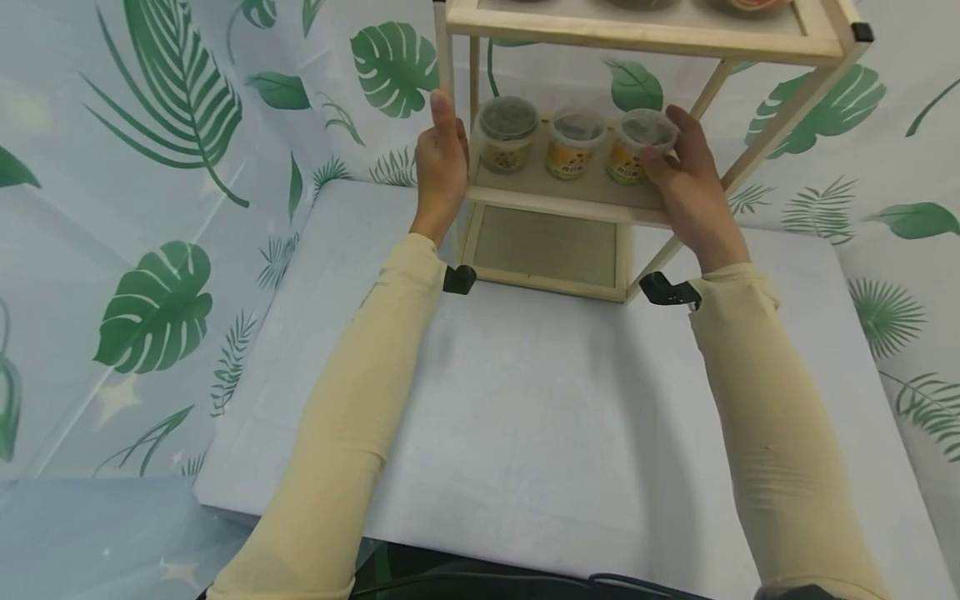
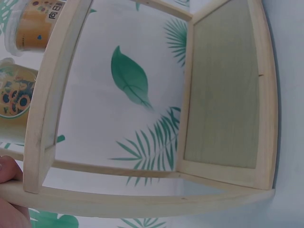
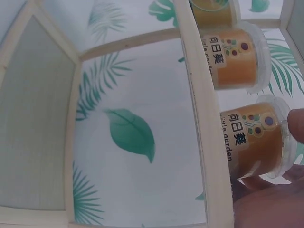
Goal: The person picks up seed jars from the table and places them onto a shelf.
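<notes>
A wooden rack (image 1: pixel 555 198) with several tiers stands on the table. My left hand (image 1: pixel 441 171) holds its left front post, thumb pointing up; in the left wrist view only bits of fingers (image 2: pixel 8 170) show on that post. On the middle shelf is a row of three clear-lidded plastic tubs. My right hand (image 1: pixel 701 196) grips the rightmost tub (image 1: pixel 624 163), which has an orange label and tilts slightly in the right wrist view. The middle tub (image 1: pixel 567 158) looks alike. The left tub (image 1: pixel 506 150) is wider, with a paler label.
The top shelf (image 1: pixel 645 32) carries several containers, cut off by the frame. Below, the bottom shelf panel (image 1: pixel 546 246) lies near the white-covered table (image 1: pixel 525 417). Leaf-printed cloth (image 1: pixel 150 317) hangs behind and to the left.
</notes>
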Available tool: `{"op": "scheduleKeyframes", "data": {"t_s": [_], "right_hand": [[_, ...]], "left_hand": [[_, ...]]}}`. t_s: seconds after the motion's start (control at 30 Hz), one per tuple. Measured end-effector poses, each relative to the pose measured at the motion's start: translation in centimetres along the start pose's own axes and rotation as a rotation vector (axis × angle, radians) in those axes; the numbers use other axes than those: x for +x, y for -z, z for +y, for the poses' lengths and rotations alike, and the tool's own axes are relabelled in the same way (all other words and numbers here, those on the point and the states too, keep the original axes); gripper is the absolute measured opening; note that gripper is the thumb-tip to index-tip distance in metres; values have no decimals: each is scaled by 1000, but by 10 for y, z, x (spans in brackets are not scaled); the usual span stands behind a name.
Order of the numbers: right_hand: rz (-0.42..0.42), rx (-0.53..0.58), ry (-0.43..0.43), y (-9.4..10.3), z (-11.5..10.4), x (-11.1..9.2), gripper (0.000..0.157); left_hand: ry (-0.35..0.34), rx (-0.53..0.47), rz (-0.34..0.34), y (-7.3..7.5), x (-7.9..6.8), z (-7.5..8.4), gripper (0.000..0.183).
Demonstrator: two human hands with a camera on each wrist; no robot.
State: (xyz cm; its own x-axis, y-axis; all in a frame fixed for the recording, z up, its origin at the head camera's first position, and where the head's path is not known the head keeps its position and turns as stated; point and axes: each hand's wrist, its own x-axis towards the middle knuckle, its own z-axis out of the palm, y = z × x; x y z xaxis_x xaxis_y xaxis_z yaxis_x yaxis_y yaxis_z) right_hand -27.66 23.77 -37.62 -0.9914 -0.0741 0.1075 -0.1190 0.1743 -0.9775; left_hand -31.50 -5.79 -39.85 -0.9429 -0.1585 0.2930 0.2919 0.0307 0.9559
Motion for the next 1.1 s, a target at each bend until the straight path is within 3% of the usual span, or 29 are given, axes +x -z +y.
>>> {"op": "scheduleKeyframes", "data": {"t_s": [0.37,0.73,1.1], "right_hand": [[51,23,18,2,5,-6,89],[71,-87,148,-8,10,-26,90],[139,-138,159,-12,19,-50,94]], "left_hand": [[15,-24,2,-2,-1,1,64],[26,-34,12,0,-1,2,63],[-21,-55,4,-2,-2,2,62]]}}
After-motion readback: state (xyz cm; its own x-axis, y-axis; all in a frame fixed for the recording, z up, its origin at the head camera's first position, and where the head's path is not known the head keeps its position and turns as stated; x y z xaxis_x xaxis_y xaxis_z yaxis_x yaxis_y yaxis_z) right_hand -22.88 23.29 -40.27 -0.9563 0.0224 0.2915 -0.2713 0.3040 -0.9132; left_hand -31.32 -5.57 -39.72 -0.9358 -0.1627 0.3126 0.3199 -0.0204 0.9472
